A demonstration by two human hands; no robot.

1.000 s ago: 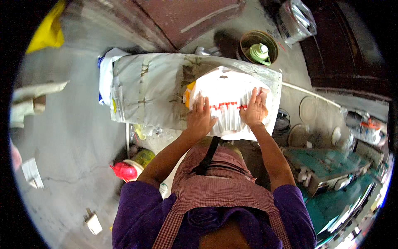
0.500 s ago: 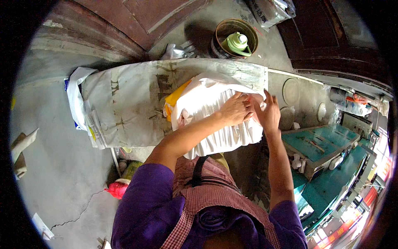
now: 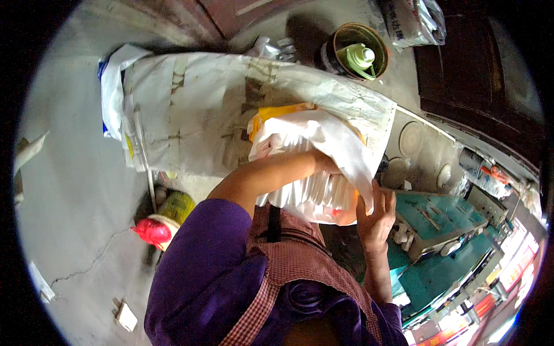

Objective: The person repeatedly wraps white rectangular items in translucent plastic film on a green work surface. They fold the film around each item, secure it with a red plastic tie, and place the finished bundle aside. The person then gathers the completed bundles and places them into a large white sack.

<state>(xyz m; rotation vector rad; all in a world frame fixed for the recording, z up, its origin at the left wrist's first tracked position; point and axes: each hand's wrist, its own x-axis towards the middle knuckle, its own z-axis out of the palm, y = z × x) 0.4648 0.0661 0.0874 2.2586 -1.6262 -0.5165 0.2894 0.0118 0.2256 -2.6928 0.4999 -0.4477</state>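
Note:
A white plastic bag (image 3: 346,138) with orange-yellow parts lies at the right end of the covered bench (image 3: 202,109) before me. In its mouth is a packed row of thin white pleated pieces (image 3: 309,193), whose exact kind I cannot make out. My left hand (image 3: 324,164) reaches across the row and in under the bag's raised flap, which hides its fingers. At the bag's right edge my right hand (image 3: 376,216) is closed, pinching the plastic between thumb and fingers.
Behind the bench stands a round bin (image 3: 328,57) with a light green jug (image 3: 359,57) in it. To the right is a green-topped machine table (image 3: 435,216). A red bundle (image 3: 154,232) and a yellow-green sack (image 3: 176,209) sit on the floor at left.
My left hand has slid from on top of the white row to under the bag's flap. My right hand has come down and nearer along the bag's right edge. The view has shifted and tilted.

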